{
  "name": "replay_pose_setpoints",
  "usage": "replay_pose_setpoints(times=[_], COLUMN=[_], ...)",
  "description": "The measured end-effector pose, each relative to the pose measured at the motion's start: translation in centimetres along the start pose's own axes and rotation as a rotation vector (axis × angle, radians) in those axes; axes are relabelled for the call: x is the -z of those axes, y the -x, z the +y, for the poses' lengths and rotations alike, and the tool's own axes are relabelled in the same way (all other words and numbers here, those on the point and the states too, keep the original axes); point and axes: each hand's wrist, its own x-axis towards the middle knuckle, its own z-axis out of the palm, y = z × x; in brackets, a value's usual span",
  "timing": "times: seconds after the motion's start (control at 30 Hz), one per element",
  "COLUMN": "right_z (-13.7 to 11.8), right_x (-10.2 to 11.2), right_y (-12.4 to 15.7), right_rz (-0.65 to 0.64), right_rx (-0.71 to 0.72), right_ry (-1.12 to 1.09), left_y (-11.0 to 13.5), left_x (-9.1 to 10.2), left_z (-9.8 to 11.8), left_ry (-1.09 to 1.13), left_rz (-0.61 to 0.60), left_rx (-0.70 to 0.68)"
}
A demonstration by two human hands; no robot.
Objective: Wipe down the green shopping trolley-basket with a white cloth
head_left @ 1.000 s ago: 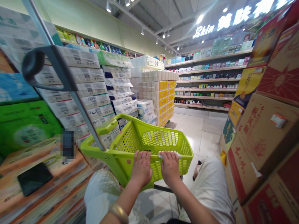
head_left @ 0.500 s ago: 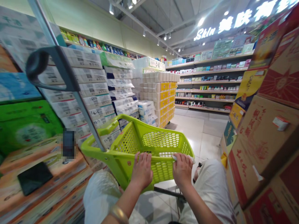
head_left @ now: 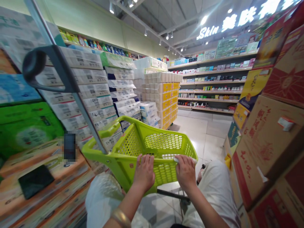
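Observation:
A lime-green rolling shopping basket (head_left: pixel 129 141) with perforated sides stands between my knees. Its long metal pull handle (head_left: pixel 87 122), topped by a dark grey grip, slants up to the left. My left hand (head_left: pixel 144 172) is curled over the basket's near rim, fingertips on the inside. Farther right on the same rim, my right hand (head_left: pixel 185 172) presses a crumpled white tissue or cloth (head_left: pixel 176 159) against the plastic. Only small ends of that white piece stick out from under the fingers. Little of the basket's inside is visible beyond its holed walls.
At left, a dark tablet-like panel (head_left: pixel 36 181) and a pixelated phone-like object (head_left: pixel 69 147) lie on orange packs (head_left: pixel 14 202). Tissue packs (head_left: pixel 92 90) are stacked behind. Cardboard boxes (head_left: pixel 261 133) line the right side. Stocked shelves (head_left: pixel 211 80) stand beyond the tiled floor (head_left: pixel 197 126).
My right hand and the white piece have shifted slightly left along the rim. My left hand stays in nearly the same spot, and the basket has not visibly moved.

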Motion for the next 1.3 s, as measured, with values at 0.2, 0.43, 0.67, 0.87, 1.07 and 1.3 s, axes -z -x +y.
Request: replay_pose_setpoints(times=[0.2, 0.43, 0.67, 0.87, 1.07, 1.3], right_z=[-3.0, -5.3, 1.5, -3.8, -4.5, 0.6], right_x=[-0.9, -1.4, 0.9, -1.0, -0.8, 1.1], right_y=[-0.5, -0.9, 0.2, -0.7, -1.1, -0.4], right_rz=[-0.036, -0.141, -0.012, -0.088, -0.172, -0.046], right_rx=[-0.045, 0.146, -0.078, -0.005, 0.1, -0.126], right_ry=[0.003, -0.098, 0.047, -0.034, -0.084, 0.081], left_y=[-0.2, -0.1, 0.0, -0.3, -0.1, -0.1], left_x=[0.0, 0.0, 0.0, -0.2, -0.2, -0.2], left_z=[0.5, 0.1, 0.2, 0.4, 0.0, 0.3], left_ry=[-0.007, -0.009, -0.019, -0.017, -0.012, -0.004], left_rz=[0.02, 0.005, 0.0, 0.018, 0.015, 0.028], left_rx=[0.012, -0.009, 0.0, 0.007, -0.018, -0.002])
